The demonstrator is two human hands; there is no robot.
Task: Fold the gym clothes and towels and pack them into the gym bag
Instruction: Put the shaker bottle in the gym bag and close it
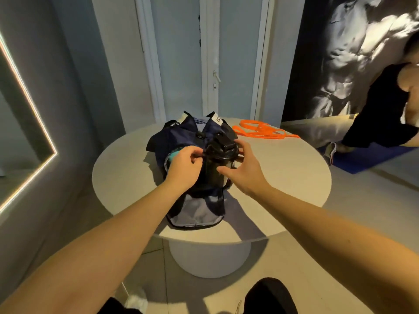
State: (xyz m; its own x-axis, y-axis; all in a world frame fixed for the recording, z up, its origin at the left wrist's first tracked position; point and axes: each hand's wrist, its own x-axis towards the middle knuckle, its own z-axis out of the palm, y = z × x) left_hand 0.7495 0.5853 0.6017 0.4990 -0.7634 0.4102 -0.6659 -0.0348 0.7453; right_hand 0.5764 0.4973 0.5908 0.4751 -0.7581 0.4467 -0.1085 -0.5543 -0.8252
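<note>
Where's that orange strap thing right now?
The orange band lies on the round table, at its far right edge, just beyond the gym bag.

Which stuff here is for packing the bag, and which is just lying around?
For the job:
gym bag
teal cloth in the bag's opening
black bottle, between the left hand and right hand

Just lying about:
orange bands on the table
blue mat on the floor
</note>
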